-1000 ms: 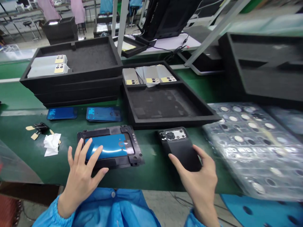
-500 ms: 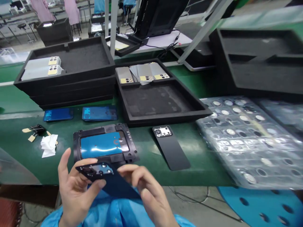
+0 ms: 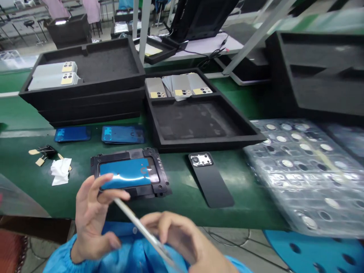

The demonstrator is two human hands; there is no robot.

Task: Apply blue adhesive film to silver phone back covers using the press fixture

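A thin phone back cover (image 3: 145,231) is turned edge-on above my lap, slanting from upper left to lower right, with a pale side toward me. My right hand (image 3: 179,235) grips it from the right, its fingers curled against the cover. At its upper end is my left hand (image 3: 95,220), thumb and fingers spread apart, the fingertips close over the edge; whether they touch is unclear. Beyond my hands sits a black frame fixture (image 3: 132,154) holding a blue-filmed panel (image 3: 125,172). A dark phone back cover (image 3: 214,185) with a silver camera area lies right of it.
Black foam trays (image 3: 85,94) are stacked at back left, and another tray (image 3: 196,142) holds silver panels (image 3: 184,85). Blue film sheets (image 3: 123,134), a crumpled tissue (image 3: 60,171) and binder clips (image 3: 47,151) lie leftward. Clear plastic blister trays (image 3: 298,178) cover the right side.
The phone back cover has turned from showing its dark camera face to standing edge-on. My left thumb has come off it and the left fingers have spread; my right hand keeps hold.
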